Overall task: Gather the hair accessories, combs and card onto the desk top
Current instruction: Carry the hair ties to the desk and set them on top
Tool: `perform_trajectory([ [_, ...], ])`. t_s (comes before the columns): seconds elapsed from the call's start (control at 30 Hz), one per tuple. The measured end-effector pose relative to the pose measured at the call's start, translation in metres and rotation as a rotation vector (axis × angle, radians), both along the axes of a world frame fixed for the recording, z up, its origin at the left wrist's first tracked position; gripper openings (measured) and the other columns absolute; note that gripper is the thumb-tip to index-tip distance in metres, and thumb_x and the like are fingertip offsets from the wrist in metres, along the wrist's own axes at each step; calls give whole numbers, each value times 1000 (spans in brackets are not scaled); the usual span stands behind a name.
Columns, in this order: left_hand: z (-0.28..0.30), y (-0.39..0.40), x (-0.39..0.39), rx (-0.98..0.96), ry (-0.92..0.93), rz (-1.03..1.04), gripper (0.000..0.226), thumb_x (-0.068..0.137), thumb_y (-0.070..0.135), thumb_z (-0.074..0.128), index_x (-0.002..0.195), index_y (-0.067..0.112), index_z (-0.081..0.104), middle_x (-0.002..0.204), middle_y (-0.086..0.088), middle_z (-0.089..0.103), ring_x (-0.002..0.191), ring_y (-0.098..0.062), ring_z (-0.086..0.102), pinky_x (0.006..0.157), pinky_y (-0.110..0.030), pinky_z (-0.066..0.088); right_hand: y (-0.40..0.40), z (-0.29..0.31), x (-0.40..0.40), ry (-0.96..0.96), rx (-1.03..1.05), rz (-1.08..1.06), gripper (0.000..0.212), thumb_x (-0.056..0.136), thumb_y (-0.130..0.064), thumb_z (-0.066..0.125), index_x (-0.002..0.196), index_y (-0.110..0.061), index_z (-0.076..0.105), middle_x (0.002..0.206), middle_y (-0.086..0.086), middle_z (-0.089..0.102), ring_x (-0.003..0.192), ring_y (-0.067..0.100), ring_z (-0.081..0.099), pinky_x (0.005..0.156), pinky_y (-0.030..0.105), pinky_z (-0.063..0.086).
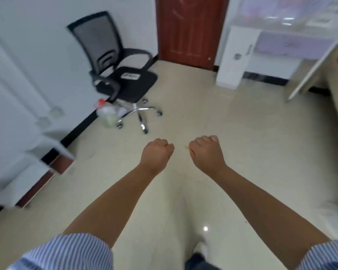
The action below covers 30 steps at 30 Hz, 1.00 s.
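My left hand (157, 153) and my right hand (206, 151) are held out in front of me over the beige floor, both curled into loose fists with nothing visible in them. A white desk with a lilac drawer (281, 43) stands at the far right against the wall. No hair accessories, combs or card can be made out; a small pale item (130, 76) lies on the chair seat, too blurred to identify. The picture is motion-blurred.
A black mesh office chair (123, 75) on a chrome wheeled base stands at the left by the wall. A pale plastic jug with a red cap (106, 114) sits beside it. A brown door (189, 30) is straight ahead. White furniture (12, 117) runs along the left edge.
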<state>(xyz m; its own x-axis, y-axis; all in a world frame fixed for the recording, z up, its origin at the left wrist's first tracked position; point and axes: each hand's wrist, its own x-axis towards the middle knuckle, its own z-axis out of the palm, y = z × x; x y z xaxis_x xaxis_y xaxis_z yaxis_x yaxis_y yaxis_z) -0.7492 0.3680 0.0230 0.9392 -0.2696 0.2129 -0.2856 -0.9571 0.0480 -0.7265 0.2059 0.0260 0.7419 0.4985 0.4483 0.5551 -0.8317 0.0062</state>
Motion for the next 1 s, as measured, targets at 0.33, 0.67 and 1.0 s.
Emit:
perform_trajectory([
  [0.33, 4, -172, 262, -109, 156, -365, 19, 55, -3, 85, 56, 6, 67, 50, -15, 64, 47, -29, 63, 40, -24, 49, -194, 5, 216, 205, 40, -261, 32, 43, -3, 91, 43, -4, 59, 36, 10, 58, 29, 23, 55, 39, 25, 48],
  [0.67, -4, -279, 588, -73, 174, -503, 18, 94, 20, 52, 102, 11, 65, 102, -12, 66, 96, -26, 59, 73, -31, 47, -298, -10, 501, 376, 110, -536, 28, 90, -21, 57, 76, 1, 65, 80, 20, 70, 72, 35, 62, 62, 32, 34],
  [1.0, -5, -423, 883, -10, 147, -602, 18, 92, 14, 50, 98, 9, 66, 100, -13, 67, 93, -27, 60, 71, -30, 48, -453, -3, 770, 373, 33, -722, 25, 93, -19, 48, 87, 0, 64, 90, 18, 69, 81, 35, 61, 67, 33, 38],
])
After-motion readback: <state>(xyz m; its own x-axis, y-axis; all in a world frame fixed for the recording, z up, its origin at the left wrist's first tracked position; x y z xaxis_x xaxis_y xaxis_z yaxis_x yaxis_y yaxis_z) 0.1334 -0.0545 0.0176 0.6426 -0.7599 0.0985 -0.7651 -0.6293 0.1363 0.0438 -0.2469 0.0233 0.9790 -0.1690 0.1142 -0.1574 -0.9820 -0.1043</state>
